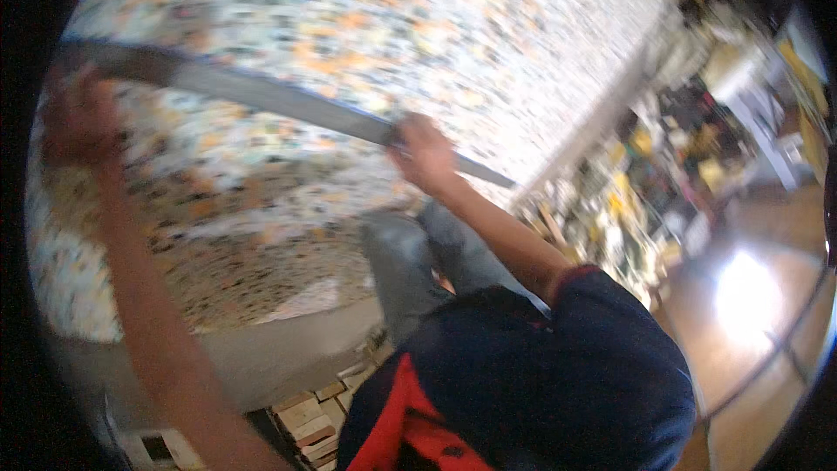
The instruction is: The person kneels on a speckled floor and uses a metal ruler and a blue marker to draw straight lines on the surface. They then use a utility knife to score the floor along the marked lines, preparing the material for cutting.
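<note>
One long grey strip (261, 94) is held slantwise over one speckled slab (488, 26), from the upper left of the frame to just right of centre. Two hands are seen at it: by the right hand (425, 153), near the centre, it is grasped; at the upper left, whether the blurred left hand (83, 118) is clenched cannot be told. Scraps (649, 170), too jumbled to count, are heaped at the right.

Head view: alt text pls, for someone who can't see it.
A person's left hand and right hand touch a long, straight grey strip that slants across a large slab speckled white, orange and black. The right hand is nearer the strip's lower-right end. A jumbled multicoloured heap lies beyond the slab's right edge; the picture is blurred.
</note>
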The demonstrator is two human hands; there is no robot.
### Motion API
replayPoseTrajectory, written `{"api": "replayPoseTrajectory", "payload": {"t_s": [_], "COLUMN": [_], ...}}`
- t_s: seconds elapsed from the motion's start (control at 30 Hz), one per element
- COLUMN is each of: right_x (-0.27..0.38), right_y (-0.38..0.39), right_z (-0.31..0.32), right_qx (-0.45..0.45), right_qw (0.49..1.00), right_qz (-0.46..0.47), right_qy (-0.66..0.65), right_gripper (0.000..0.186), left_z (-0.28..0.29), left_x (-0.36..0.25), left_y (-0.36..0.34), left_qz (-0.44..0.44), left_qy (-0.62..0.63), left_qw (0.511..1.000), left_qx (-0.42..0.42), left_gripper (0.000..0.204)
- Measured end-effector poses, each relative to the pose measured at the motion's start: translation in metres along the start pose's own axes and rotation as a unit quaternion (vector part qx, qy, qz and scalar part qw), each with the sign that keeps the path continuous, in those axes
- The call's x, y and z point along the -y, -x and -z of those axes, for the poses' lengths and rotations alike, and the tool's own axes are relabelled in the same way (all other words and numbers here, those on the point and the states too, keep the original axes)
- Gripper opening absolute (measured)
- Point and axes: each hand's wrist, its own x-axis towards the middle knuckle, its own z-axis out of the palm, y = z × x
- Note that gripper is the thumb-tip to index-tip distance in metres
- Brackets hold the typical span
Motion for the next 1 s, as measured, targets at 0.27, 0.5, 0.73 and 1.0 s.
{"api": "replayPoseTrajectory", "payload": {"t_s": [0.27,0.5,0.73,1.0], "right_x": [0.086,0.247,0.408,0.455], "right_y": [-0.072,-0.257,-0.396,-0.446], "right_z": [0.075,0.142,0.131,0.12], "right_qx": [-0.081,-0.079,-0.203,-0.189], "right_qw": [0.979,0.923,0.831,0.81], "right_qz": [0.145,0.216,0.398,0.47], "right_qy": [-0.117,-0.308,-0.33,-0.294], "right_gripper": [0.03,0.026,0.033,0.032], "left_z": [0.086,0.084,0.088,0.091], "left_x": [-0.044,-0.042,-0.045,-0.044], "left_y": [-0.016,-0.014,-0.017,-0.017], "left_qz": [0.147,0.176,0.2,0.208], "left_qy": [0.075,0.12,0.11,0.178], "left_qw": [0.982,0.967,0.957,0.951], "left_qx": [0.087,0.143,0.179,0.146], "left_gripper": [0.071,0.07,0.072,0.073]}}
